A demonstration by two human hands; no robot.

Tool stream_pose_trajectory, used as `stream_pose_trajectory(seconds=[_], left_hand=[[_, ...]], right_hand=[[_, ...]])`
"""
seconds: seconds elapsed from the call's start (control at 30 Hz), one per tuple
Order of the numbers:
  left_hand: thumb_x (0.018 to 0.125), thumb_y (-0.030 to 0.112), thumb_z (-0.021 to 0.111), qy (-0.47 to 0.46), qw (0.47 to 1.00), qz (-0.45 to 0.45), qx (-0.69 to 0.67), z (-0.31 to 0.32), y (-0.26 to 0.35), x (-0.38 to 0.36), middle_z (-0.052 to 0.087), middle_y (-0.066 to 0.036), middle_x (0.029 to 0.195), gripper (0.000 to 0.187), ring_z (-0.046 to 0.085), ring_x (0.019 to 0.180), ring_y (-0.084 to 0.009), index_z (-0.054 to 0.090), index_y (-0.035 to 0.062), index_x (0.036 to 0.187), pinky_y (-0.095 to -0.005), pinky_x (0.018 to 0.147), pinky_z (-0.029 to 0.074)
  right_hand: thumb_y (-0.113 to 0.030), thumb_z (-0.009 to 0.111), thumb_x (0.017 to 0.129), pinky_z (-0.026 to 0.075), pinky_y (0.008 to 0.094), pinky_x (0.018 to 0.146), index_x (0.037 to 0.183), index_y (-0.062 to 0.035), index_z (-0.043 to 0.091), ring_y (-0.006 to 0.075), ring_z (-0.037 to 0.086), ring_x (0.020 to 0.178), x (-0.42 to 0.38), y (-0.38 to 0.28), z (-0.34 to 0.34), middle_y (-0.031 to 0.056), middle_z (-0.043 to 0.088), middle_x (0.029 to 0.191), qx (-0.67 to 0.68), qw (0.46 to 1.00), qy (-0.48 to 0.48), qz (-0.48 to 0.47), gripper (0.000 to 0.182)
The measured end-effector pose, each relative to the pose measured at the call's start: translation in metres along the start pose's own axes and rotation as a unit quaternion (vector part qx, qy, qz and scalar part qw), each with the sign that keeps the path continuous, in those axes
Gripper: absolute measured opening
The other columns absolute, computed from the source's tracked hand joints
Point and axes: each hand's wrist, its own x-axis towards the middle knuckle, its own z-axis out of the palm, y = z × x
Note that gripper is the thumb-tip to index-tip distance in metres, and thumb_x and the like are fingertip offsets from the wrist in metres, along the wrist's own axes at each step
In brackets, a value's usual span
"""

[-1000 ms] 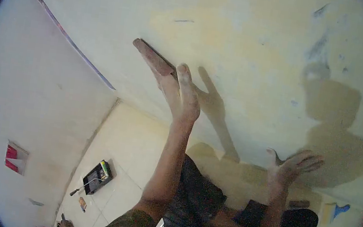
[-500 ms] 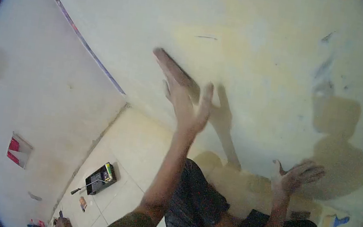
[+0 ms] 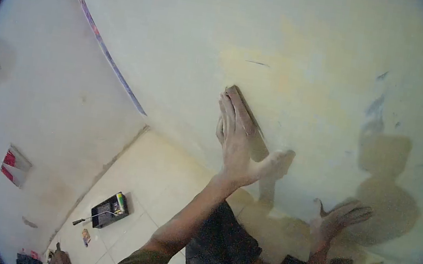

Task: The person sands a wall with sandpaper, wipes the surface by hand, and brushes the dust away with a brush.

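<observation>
Left hand, fingers spread flat, presses a brown sanding block against the wall; right hand rests open, well apart, lower on the wall.

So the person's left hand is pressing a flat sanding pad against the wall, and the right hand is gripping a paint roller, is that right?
Not quite. In the head view, the left hand does press the flat sanding pad against the wall, but the right hand holds nothing: it rests open, fingers spread, against the wall. The paint tray with its roller lies down on the floor.
</observation>
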Motion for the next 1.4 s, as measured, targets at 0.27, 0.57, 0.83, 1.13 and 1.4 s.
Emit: stream_pose_trajectory(seconds=[0.27, 0.57, 0.83, 1.13, 1.4], left_hand=[[0.077, 0.072, 0.068, 0.046, 0.997, 0.046, 0.044, -0.012, -0.039, 0.03, -0.004, -0.035, 0.165, 0.135, -0.006, 0.153, -0.0543, -0.004, -0.0066, 0.16, -0.0673, 0.118, 0.002], [0.073, 0.073, 0.069, 0.04, 0.999, -0.006, -0.006, 0.016, -0.024, 0.003, 0.0, -0.033, 0.167, 0.133, -0.004, 0.154, -0.0514, 0.003, -0.0006, 0.162, -0.0694, 0.116, 0.003], [0.08, 0.075, 0.062, 0.122, 0.991, 0.03, -0.046, -0.002, -0.031, 0.048, 0.004, -0.036, 0.165, 0.123, 0.002, 0.153, -0.0546, 0.012, -0.0019, 0.162, -0.0744, 0.112, 0.01], [0.079, 0.074, 0.064, 0.105, 0.992, 0.015, -0.064, -0.01, -0.012, 0.042, 0.007, -0.035, 0.165, 0.125, 0.007, 0.154, -0.0508, 0.011, -0.0026, 0.162, -0.0686, 0.115, 0.014], [0.079, 0.085, 0.051, 0.089, 0.994, 0.01, -0.069, 0.001, -0.027, 0.028, 0.004, -0.031, 0.167, 0.126, 0.002, 0.156, -0.0478, 0.011, -0.0003, 0.162, -0.0672, 0.117, 0.007]], right_hand=[[-0.056, 0.084, 0.075, 0.002, 0.0738, 0.117, 0.163, -0.0104, 0.009, 0.0581, -0.009, 0.15, 0.008, -0.061, 0.006, 0.0338, -0.009, 0.165, 0.217, 0.975, 0.003, 0.054, 0.125], [-0.046, 0.08, 0.077, 0.02, 0.067, 0.117, 0.151, -0.0238, 0.051, 0.0455, 0.025, 0.151, 0.242, -0.168, -0.118, 0.0213, 0.031, 0.164, 0.061, 0.961, 0.075, -0.259, 0.082], [-0.046, 0.069, 0.088, 0.024, 0.0598, 0.119, 0.155, -0.0301, 0.045, 0.0343, 0.031, 0.151, 0.28, -0.219, -0.127, 0.0098, 0.032, 0.166, -0.045, 0.944, 0.138, -0.297, 0.073], [-0.047, 0.067, 0.088, 0.021, 0.0631, 0.119, 0.156, -0.0281, 0.043, 0.0382, 0.026, 0.152, 0.281, -0.222, -0.127, 0.0126, 0.028, 0.167, -0.049, 0.942, 0.142, -0.3, 0.075], [-0.043, 0.065, 0.091, 0.018, 0.0597, 0.122, 0.157, -0.026, 0.042, 0.0353, 0.022, 0.154, 0.282, -0.224, -0.128, 0.0119, 0.026, 0.168, -0.081, 0.937, 0.119, -0.318, 0.072]])
